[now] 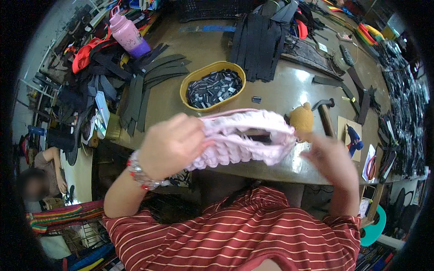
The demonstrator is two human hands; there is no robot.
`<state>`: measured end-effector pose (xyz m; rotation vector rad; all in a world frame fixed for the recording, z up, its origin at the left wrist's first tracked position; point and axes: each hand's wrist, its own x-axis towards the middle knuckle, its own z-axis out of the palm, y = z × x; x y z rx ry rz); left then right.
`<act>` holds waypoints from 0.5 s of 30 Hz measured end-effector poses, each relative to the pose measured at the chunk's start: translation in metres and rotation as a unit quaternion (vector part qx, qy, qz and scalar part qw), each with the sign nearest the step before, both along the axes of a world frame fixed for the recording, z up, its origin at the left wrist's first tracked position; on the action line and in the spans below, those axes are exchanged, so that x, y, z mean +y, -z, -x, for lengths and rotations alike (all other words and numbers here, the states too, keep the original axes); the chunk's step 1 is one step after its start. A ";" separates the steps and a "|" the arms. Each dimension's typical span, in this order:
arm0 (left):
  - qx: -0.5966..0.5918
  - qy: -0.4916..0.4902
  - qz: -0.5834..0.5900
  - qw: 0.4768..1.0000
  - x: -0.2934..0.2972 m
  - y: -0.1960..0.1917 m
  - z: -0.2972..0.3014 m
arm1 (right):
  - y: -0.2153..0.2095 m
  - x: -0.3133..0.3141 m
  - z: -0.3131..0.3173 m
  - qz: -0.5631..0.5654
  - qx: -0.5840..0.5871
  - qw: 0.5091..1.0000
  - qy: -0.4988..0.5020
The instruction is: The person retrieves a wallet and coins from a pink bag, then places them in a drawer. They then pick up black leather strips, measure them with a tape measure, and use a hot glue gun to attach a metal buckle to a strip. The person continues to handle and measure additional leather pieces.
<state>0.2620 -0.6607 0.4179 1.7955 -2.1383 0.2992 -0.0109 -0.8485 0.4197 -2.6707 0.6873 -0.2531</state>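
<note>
My left hand is closed around one end of a pale pink, puffy quilted pouch, held up over the table's near edge. Its zipped mouth gapes, showing a dark inside. At the pouch's other end is my right hand, blurred by motion, its fingertips close to the zip's end. A small brown plush charm sits right above those fingertips. Whether it hangs from the pouch or is touched by my fingers, I cannot tell.
Beyond the pouch stands a yellow tub of small dark clips, with one loose clip beside it. A hammer and a blue glue gun lie rightward. Black straps and a pink-purple bottle are farther off. Another person is at far left.
</note>
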 end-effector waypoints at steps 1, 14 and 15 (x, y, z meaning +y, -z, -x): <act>0.018 -0.011 0.030 0.999 0.005 -0.010 -0.004 | -0.005 -0.005 0.009 -0.040 -0.072 0.996 0.044; -0.174 -0.334 0.362 0.853 0.097 -0.067 -0.121 | 0.064 -0.009 0.063 -0.463 -0.170 0.858 0.140; -0.156 -0.337 0.358 0.857 0.094 -0.046 -0.131 | 0.070 -0.005 0.062 -0.474 -0.156 0.855 0.142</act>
